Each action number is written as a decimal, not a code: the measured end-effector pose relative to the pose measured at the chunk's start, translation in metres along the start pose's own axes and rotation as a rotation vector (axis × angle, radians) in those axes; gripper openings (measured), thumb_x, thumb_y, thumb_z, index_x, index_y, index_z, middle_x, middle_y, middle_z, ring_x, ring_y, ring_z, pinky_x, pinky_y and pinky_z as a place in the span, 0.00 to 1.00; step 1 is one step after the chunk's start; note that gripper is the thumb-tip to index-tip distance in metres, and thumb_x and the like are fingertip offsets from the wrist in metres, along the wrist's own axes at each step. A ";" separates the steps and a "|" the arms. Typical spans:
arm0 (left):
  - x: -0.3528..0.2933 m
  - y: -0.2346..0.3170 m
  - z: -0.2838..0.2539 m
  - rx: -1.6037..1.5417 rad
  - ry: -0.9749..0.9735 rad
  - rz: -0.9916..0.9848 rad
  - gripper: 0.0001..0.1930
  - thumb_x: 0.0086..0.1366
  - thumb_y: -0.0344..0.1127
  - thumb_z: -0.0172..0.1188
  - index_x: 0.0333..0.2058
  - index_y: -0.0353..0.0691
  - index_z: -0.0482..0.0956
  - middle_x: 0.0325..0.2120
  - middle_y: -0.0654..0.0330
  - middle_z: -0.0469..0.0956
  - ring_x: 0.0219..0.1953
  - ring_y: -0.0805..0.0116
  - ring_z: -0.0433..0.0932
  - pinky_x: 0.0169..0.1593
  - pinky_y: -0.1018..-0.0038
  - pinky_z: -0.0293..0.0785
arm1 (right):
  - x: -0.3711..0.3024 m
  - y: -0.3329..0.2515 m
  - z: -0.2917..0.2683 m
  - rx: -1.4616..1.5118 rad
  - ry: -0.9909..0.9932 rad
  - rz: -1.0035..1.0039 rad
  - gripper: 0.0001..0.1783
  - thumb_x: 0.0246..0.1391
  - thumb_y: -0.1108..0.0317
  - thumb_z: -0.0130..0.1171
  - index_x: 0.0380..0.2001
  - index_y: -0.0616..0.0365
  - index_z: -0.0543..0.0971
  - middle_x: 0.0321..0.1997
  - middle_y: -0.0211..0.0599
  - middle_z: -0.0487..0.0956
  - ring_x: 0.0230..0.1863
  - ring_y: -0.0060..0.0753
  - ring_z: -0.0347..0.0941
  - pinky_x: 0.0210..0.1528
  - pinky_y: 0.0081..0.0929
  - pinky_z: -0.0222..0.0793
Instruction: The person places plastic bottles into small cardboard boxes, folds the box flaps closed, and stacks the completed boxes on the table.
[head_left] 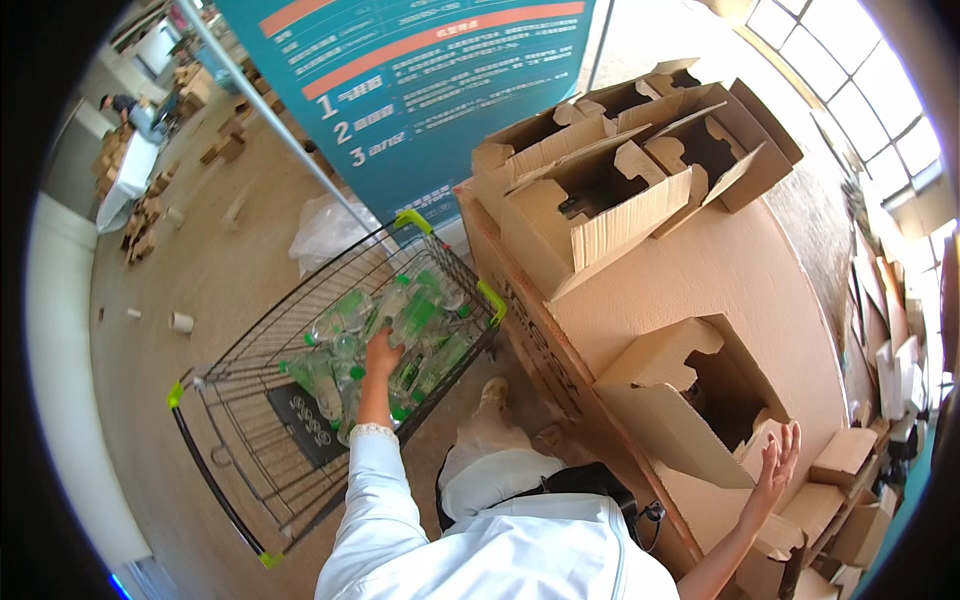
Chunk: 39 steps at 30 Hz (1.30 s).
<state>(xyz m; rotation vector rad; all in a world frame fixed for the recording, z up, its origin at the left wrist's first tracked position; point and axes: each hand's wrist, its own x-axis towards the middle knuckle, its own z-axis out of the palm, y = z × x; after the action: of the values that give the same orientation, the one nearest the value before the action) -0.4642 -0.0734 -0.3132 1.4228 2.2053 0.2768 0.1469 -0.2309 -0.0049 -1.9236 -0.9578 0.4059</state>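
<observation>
My left hand (382, 356) reaches down into a shopping cart (255, 400), its fingers closed on a clear plastic bottle (417, 318) with a green label. Several similar bottles with green caps lie jumbled around it at the far end of the cart. On the right, my right hand (780, 462) is raised, palm up with fingers apart, and holds nothing. It is beside an open cardboard box (650, 400) standing on a large brown surface (690, 270). Something dark shows inside that box, too shadowed to name.
More open cardboard boxes (590, 215) stand together at the far side of the brown surface. A teal printed banner (430, 100) on metal poles rises behind the cart. Flat and folded cartons (845, 455) are stacked at the right. A person (140, 115) is far off at the left.
</observation>
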 end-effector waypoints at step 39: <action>-0.169 0.324 -0.177 -1.551 -0.364 0.752 0.44 0.49 0.52 0.73 0.59 0.35 0.63 0.46 0.51 0.77 0.46 0.57 0.80 0.53 0.58 0.78 | 0.074 0.067 -0.003 -0.550 -0.311 -0.614 0.15 0.50 0.69 0.52 0.16 0.70 0.73 0.14 0.51 0.73 0.16 0.45 0.74 0.24 0.39 0.72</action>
<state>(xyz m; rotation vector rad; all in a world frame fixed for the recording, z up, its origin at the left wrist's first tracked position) -0.2407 -0.0673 0.0260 1.0306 0.5421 1.4156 0.2273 -0.1951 -0.0526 -1.9268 -1.9511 0.0749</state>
